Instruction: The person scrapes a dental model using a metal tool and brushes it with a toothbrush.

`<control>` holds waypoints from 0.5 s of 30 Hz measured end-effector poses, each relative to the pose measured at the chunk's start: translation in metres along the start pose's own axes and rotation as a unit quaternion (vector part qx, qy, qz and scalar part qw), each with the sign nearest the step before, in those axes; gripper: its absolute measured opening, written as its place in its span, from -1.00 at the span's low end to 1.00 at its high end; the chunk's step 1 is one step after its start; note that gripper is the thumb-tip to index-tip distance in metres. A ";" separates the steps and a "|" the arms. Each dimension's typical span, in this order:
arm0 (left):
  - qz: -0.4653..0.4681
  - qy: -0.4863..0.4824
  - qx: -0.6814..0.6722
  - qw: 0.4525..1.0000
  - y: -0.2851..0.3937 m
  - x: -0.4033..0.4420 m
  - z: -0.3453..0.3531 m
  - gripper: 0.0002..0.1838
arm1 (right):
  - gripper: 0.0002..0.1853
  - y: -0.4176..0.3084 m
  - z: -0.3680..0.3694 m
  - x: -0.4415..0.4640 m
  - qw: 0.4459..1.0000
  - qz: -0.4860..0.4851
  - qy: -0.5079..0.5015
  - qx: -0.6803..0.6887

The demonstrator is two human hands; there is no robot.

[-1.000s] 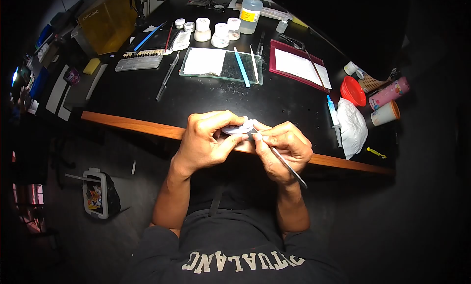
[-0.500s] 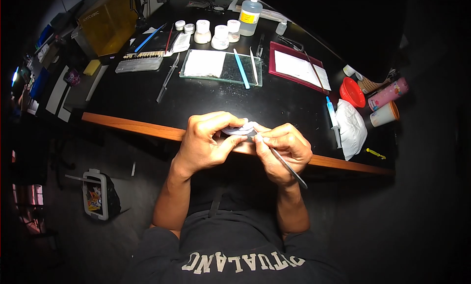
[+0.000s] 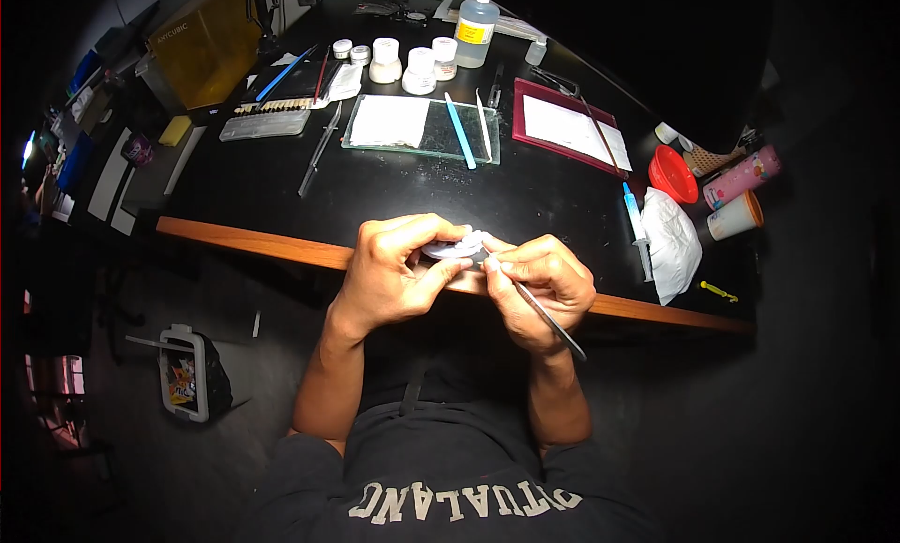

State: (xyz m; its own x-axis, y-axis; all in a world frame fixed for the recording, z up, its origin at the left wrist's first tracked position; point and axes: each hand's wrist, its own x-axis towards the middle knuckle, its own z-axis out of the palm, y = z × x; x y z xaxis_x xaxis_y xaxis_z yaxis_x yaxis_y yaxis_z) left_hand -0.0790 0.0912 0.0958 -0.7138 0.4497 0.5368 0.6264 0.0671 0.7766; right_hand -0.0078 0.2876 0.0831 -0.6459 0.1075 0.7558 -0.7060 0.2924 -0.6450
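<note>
Head: pale piece (image 3: 448, 250) between left fingers (image 3: 437, 227)

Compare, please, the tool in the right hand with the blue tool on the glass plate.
The held tool is grey and metallic-looking; the blue tool is light blue. The held tool is pinched in the right hand; the blue tool lies across the glass plate, untouched. Both are long and slender.

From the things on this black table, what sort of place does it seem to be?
Probably a dental laboratory workbench: the left hand holds a small pale model, a row of tooth-coloured tabs lies beyond, and small white-lidded jars stand nearby.
</note>
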 end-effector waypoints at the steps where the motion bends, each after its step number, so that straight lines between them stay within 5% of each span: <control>1: 0.004 0.003 -0.002 1.000 0.000 0.000 0.001 -0.75 | -0.84 0.000 0.000 0.000 1.000 0.004 0.002 -0.004; 15: 0.023 0.017 0.005 1.000 -0.005 0.000 0.000 -0.71 | -0.85 -0.001 0.004 0.003 1.000 -0.015 -0.007 -0.003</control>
State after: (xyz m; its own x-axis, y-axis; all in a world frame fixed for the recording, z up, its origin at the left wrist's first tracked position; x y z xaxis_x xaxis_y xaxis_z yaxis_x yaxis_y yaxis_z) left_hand -0.0823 0.0908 0.0918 -0.6947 0.4221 0.5824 0.6612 0.0562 0.7481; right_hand -0.0104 0.2835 0.0857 -0.6288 0.0854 0.7729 -0.7231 0.3013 -0.6216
